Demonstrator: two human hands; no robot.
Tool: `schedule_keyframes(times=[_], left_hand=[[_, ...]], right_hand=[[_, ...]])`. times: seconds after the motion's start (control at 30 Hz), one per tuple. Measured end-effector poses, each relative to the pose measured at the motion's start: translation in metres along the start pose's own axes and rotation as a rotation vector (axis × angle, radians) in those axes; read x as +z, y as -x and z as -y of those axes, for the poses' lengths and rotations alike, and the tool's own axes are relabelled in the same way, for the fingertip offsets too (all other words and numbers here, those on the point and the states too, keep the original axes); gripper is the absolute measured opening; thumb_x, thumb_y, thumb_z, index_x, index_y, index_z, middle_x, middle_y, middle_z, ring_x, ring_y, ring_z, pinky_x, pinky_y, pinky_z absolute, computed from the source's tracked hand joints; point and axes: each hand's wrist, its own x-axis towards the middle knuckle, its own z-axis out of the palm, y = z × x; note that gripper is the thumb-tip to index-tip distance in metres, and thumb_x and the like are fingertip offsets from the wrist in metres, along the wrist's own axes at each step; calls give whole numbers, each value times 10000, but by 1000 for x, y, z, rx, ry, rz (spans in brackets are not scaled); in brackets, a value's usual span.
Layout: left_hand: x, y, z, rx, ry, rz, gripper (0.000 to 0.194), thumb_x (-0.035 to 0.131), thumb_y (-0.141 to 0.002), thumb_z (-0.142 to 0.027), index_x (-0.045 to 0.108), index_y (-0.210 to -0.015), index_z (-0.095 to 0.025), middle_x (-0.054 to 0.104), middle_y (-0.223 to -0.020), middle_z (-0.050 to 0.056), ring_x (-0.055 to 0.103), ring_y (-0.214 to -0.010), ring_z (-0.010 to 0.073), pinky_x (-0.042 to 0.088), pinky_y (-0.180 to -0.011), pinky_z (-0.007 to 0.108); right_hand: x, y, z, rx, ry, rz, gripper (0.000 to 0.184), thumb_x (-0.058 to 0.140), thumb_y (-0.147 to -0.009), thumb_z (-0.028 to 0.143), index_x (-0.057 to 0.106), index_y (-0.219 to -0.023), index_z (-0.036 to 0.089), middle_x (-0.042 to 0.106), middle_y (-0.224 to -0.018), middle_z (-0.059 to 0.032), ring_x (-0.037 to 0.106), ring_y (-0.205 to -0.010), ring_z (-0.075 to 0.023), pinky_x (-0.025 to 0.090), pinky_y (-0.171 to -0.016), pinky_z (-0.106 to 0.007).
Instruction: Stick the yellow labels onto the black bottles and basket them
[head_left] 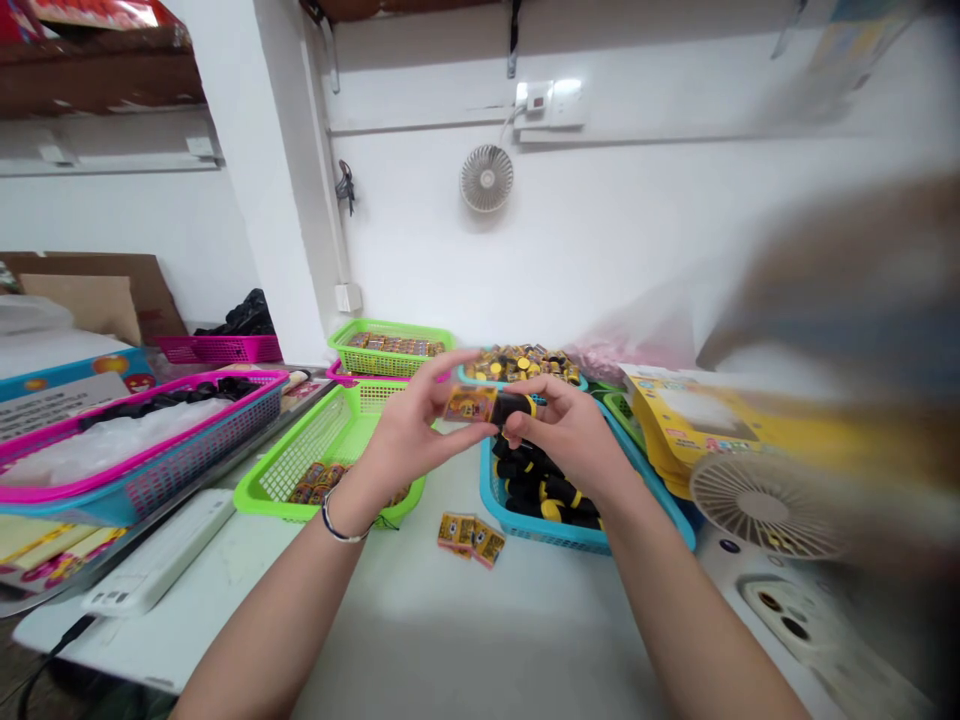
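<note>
My left hand [415, 425] pinches a small printed sleeve [469, 404] with yellow and dark print. In my right hand [568, 432] is a small black cylinder [511, 407] with a yellow end, its other end meeting or entering the sleeve; I cannot tell how far. Both hands are raised above the table between two baskets. Below the right hand, a blue basket [551, 536] holds many similar black and yellow cylinders [559, 490]. On the left, a green basket [259, 505] contains several printed pieces [319, 482]. Several flat printed sleeves [471, 538] lie on the white table [480, 640].
Behind stand another green basket [349, 358] of packed pieces and a basket heaped with wrapped yellow-topped pieces [525, 362]. Yellow boxes [667, 435], a fan [765, 505] and a phone [795, 615] sit right. A pink-rimmed basket [150, 485] and white power strip [161, 550] lie left.
</note>
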Motion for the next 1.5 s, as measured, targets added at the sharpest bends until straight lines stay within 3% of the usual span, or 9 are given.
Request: schedule_keyframes(times=[0.13,0.33,0.6,0.77,0.87,1.03,1.3,1.4,1.5], left_hand=[[1,3,-1,49,7,-42,745,804,-751,-255,394,-1371,-300,751,-1044,42,737,-956,225,622,-859,376],[-5,7,-15,147,-81,9,820,803,-751,-220,328,-1411,-325,753,-1036,33,711,-1036,236,574,-970,430],[-4,5,-16,125,-195,54,733,744,-808,-221,360,-1427,-302,743,-1069,43,703,-1070,233,569,-969,371],[-5,5,-13,136,-290,6,697,742,-815,-227,393,-1412,-308,736,-1139,29,692,-1102,218,550,-1004,323],[-5,4,-11,138,-321,-14,680,734,-823,-229,397,-1406,-318,737,-1136,20,697,-1091,206,564,-975,296],[-4,4,-8,156,-357,-56,689,765,-798,-293,417,-1393,-311,715,-1183,37,706,-1070,221,576,-952,311],[-3,3,-5,191,-409,-27,645,752,-816,-262,440,-1379,-308,745,-1120,23,716,-1030,185,572,-834,229],[-7,-1,2,129,-340,2,703,817,-737,-320,473,-1350,-302,759,-1070,25,733,-931,177,570,-732,218],[-11,-4,11,88,-316,102,630,828,-714,-347,552,-1277,-284,735,-1136,46,710,-1013,206,571,-746,244]], right_hand=[[2,1,-2,12,-71,83,432,843,-666,447,585,-919,209,649,-620,43,612,-547,-129,480,-584,-290],[3,7,2,48,-59,166,432,855,-653,430,558,-891,225,633,-643,47,565,-536,-110,429,-531,-257],[16,12,9,-87,160,-10,303,788,-729,401,641,-932,231,672,-745,3,583,-608,-136,474,-537,-270],[21,9,3,-288,412,-34,357,594,-903,393,673,-1213,235,665,-1207,-95,641,-1025,-228,555,-808,-338],[23,9,2,-389,506,0,398,509,-961,376,606,-1324,243,616,-1260,-103,569,-1178,-236,503,-973,-371],[22,10,3,-383,524,45,428,393,-1007,391,546,-1390,277,578,-1195,-104,592,-1039,-210,524,-923,-385],[19,3,-8,-380,396,46,405,583,-922,390,620,-1316,304,600,-1160,-94,578,-1042,-215,555,-840,-343],[16,-2,-11,-316,317,74,391,591,-909,382,639,-1291,311,600,-1122,-77,591,-863,-175,559,-740,-332],[13,-5,-12,-202,246,83,403,601,-893,396,645,-1284,308,575,-1138,-68,555,-673,-115,556,-685,-337]])
